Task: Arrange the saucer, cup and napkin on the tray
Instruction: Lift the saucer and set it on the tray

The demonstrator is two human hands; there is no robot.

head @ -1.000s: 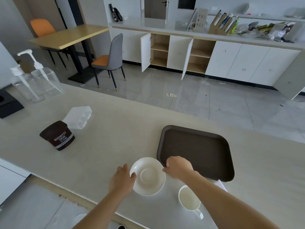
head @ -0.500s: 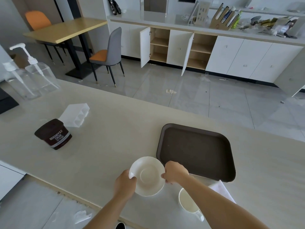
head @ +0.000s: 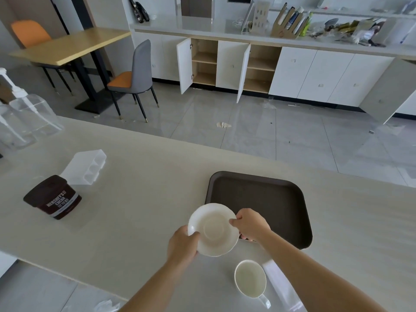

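White saucer (head: 213,230) pinched between left hand (head: 182,245) and right hand (head: 251,224), overlapping tray (head: 281,199) corner

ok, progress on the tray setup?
Nothing is on the tray yet. In hand: both hands, left hand and right hand, hold the saucer by its rim at the tray's near-left corner. Left: seat the saucer, then the cup and napkin, both on the counter.

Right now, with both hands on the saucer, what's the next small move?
Probably carry the saucer a little forward and right, over the tray, then lower it. Both hands hold its rim, and the tray looks bare.
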